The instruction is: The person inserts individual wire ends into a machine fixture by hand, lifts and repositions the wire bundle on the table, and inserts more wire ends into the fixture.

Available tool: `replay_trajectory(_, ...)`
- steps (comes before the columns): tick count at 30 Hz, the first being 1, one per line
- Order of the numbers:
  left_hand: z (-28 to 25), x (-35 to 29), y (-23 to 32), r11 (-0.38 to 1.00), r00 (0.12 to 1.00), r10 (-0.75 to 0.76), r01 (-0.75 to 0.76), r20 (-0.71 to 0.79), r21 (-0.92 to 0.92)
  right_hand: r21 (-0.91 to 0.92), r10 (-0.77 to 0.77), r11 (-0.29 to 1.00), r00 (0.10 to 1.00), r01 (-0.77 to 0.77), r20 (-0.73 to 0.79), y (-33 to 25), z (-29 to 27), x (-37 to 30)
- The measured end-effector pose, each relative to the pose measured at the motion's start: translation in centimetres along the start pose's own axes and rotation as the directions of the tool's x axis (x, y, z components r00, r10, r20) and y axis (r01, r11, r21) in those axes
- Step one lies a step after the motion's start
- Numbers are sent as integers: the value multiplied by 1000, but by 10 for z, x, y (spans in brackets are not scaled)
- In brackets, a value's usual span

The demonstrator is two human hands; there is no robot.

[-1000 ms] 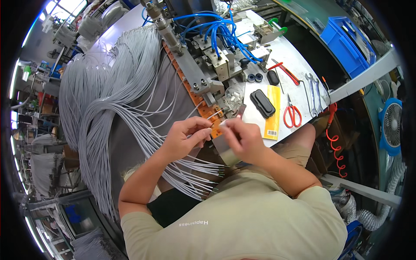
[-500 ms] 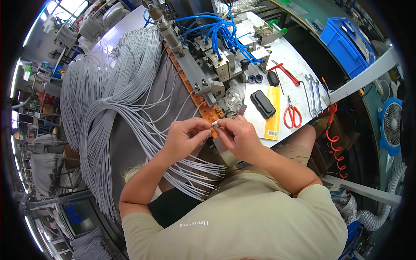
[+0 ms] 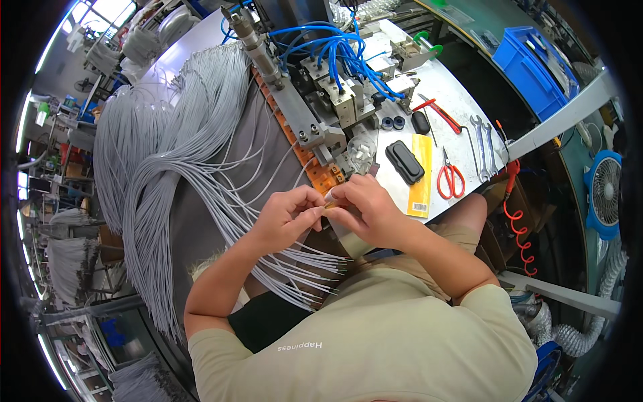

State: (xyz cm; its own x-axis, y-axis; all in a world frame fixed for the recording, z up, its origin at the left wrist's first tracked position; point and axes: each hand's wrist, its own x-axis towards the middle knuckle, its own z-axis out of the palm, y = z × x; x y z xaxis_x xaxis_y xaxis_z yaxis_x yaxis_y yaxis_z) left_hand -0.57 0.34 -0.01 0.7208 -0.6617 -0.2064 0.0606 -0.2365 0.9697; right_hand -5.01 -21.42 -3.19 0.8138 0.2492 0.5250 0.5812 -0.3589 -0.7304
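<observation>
We've brought left hand (image 3: 291,216) and right hand (image 3: 368,209) together by the orange rail (image 3: 325,178). Right's pinching a white piece (image 3: 329,196); can't tell left's grip.

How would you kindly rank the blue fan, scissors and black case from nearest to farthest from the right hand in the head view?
From the right hand:
1. Black case, up and right on the table.
2. Scissors, farther right.
3. Blue fan, far right, beyond the table.
</observation>
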Motion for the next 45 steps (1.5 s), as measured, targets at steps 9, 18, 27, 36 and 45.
replay_trajectory(9,4,3,3,573,877,447,-430,174,697,244,644,754,760,-610,-91,56,5,7)
replay_trajectory(18,10,-2,12,667,808,225,-535,544,518,452,643,647,758,-614,111,66,5,11)
replay_trajectory(27,3,9,-4,904,963,259,-268,72,333,484,568,701,821,-524,66,82,14,-1)
replay_trajectory(36,1,8,-1,999,997,36,-33,-72,43,260,452,874,883,-410,-128,-3,1,-22)
replay_trajectory(45,6,11,-7,992,984,130,-128,-124,20,-105,52,992,980,-73,-191,4,11,-5)
